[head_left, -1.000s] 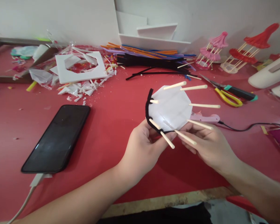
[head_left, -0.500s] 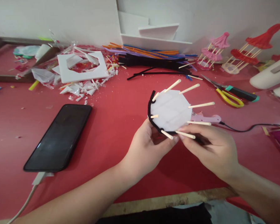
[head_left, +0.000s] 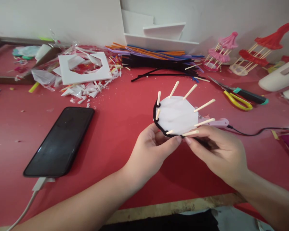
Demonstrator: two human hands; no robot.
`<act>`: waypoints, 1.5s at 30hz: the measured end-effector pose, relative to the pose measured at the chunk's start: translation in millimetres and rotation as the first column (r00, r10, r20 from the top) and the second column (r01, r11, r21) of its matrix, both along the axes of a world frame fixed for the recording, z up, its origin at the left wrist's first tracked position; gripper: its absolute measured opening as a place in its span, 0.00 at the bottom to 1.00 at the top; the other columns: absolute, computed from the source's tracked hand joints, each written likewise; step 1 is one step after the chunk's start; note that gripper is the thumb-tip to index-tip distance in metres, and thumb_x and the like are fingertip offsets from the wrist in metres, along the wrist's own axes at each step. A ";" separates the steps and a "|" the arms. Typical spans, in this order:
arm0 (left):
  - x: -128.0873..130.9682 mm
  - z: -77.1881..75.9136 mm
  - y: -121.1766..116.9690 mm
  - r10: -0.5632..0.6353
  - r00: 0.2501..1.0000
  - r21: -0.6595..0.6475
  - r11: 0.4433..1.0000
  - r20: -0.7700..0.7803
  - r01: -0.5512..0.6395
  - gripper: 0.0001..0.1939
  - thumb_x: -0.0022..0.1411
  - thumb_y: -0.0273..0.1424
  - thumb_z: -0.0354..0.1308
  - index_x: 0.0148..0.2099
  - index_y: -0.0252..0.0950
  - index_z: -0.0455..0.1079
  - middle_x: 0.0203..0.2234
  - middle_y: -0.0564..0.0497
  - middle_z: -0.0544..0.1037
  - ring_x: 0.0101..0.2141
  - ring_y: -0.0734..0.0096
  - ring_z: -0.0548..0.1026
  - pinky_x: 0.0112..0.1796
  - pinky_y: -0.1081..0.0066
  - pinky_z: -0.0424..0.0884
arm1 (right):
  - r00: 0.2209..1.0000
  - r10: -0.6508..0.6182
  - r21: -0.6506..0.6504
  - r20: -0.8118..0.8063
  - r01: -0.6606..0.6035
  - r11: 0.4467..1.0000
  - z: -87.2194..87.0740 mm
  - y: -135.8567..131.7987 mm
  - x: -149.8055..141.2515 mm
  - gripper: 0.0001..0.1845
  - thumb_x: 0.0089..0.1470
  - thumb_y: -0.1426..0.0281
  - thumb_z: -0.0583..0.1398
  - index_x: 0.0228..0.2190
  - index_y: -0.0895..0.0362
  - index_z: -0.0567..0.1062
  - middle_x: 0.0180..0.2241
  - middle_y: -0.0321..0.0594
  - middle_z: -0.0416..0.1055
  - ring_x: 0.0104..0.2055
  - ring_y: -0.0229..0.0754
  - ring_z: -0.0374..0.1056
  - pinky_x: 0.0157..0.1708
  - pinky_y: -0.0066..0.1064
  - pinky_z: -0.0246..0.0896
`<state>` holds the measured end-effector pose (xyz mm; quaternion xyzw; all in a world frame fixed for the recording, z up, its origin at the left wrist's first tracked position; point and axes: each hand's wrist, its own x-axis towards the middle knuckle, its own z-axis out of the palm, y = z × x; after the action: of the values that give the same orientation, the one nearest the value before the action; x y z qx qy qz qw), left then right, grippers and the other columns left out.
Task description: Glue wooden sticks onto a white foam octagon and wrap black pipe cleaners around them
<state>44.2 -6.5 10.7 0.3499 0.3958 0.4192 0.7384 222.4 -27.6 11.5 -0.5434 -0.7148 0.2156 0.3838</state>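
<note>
A white, many-sided foam board with several pale wooden sticks standing around its edge is held over the table. A black pipe cleaner runs along its left and near edge, passing around the sticks there. My left hand is closed on the board's near left edge, thumb pressing close to the pipe cleaner. At the near right edge, my right hand pinches the pipe cleaner, whose dark tail shows between its fingers. Most fingertips are hidden beneath the board.
Left lies a phone with a cable. Foam scraps and a cut-out foam frame sit behind it. Pipe cleaners are piled at the back. Yellow-handled scissors, a cutter, a pink corded tool and two small tiered models are right.
The board has tilted in my hands, so the sticks now point more upward and less to the right. Both hands keep their hold in nearly the same place.
</note>
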 end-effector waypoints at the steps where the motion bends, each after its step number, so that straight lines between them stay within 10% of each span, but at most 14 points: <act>1: 0.1 0.3 -0.4 0.008 1.000 -0.003 1.000 -0.001 -0.008 0.16 0.56 0.28 0.68 0.47 0.35 0.75 0.37 0.48 0.85 0.41 0.64 0.82 0.46 0.69 0.75 | 1.000 0.008 0.009 0.012 -0.009 1.000 0.7 0.2 -0.7 0.05 0.56 0.73 0.62 0.35 0.51 0.77 0.33 0.34 0.78 0.33 0.37 0.74 0.33 0.28 0.68; 12: -4.5 -5.6 9.9 0.227 0.972 0.086 0.971 -0.056 -0.222 0.15 0.55 0.27 0.69 0.45 0.35 0.74 0.41 0.49 0.84 0.42 0.67 0.81 0.41 0.76 0.76 | 0.998 0.002 -0.147 0.064 0.008 0.989 -0.9 1.8 1.6 0.05 0.57 0.65 0.62 0.36 0.52 0.75 0.25 0.32 0.73 0.25 0.34 0.69 0.23 0.23 0.63; 18: -8.9 -8.3 11.9 0.251 0.952 0.225 0.951 -0.174 -0.210 0.16 0.57 0.26 0.66 0.49 0.36 0.71 0.43 0.50 0.83 0.43 0.71 0.81 0.39 0.79 0.75 | 0.926 -0.042 -0.425 -0.374 -0.131 0.896 6.3 5.7 15.5 0.14 0.59 0.61 0.61 0.24 0.54 0.72 0.16 0.30 0.63 0.17 0.31 0.59 0.16 0.24 0.53; 23: -7.4 -7.9 6.7 0.300 0.891 0.440 0.888 -0.342 -0.130 0.15 0.55 0.24 0.66 0.44 0.36 0.69 0.41 0.50 0.83 0.41 0.70 0.81 0.38 0.79 0.76 | 0.816 -0.022 -0.314 -0.578 -0.198 0.928 -0.7 0.6 22.3 0.07 0.61 0.65 0.59 0.33 0.51 0.76 0.18 0.31 0.67 0.17 0.33 0.60 0.16 0.27 0.55; 27: -6.1 -5.6 4.5 0.329 0.862 0.531 0.843 -0.385 -0.084 0.12 0.56 0.23 0.64 0.42 0.37 0.68 0.39 0.51 0.84 0.38 0.71 0.82 0.36 0.80 0.76 | 0.977 -0.003 0.015 -0.212 0.006 1.000 0.3 -10.5 19.0 0.05 0.58 0.71 0.61 0.34 0.49 0.77 0.20 0.31 0.70 0.19 0.34 0.64 0.16 0.28 0.56; 32: -5.8 -7.2 3.0 0.352 0.782 0.550 0.835 -0.514 -0.014 0.13 0.54 0.23 0.63 0.42 0.39 0.68 0.33 0.55 0.84 0.35 0.72 0.83 0.31 0.82 0.75 | 0.932 -0.044 0.454 0.360 -0.134 0.881 11.4 -11.0 14.7 0.14 0.52 0.77 0.66 0.40 0.50 0.77 0.28 0.32 0.78 0.26 0.37 0.73 0.29 0.29 0.69; 39: -5.9 -7.9 2.5 0.188 0.892 0.321 0.946 -0.412 -0.051 0.16 0.51 0.22 0.67 0.42 0.40 0.69 0.34 0.56 0.84 0.36 0.73 0.82 0.32 0.83 0.74 | 0.855 0.058 0.538 0.516 -0.376 0.754 21.7 -6.8 5.7 0.04 0.51 0.76 0.68 0.32 0.58 0.78 0.19 0.32 0.74 0.21 0.33 0.68 0.29 0.27 0.69; 45: -3.4 -2.6 5.2 -0.013 1.000 0.040 0.999 -0.028 0.014 0.15 0.51 0.21 0.68 0.42 0.37 0.74 0.31 0.55 0.84 0.37 0.73 0.81 0.37 0.81 0.74 | 0.852 0.141 0.476 0.504 -0.410 0.778 10.1 -5.8 4.8 0.07 0.53 0.75 0.66 0.36 0.56 0.78 0.22 0.31 0.72 0.24 0.34 0.68 0.28 0.29 0.67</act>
<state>40.7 -1.3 8.1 0.3730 0.3954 0.4171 0.7284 227.2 -33.4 21.6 -0.3246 -0.8870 -0.0803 0.3186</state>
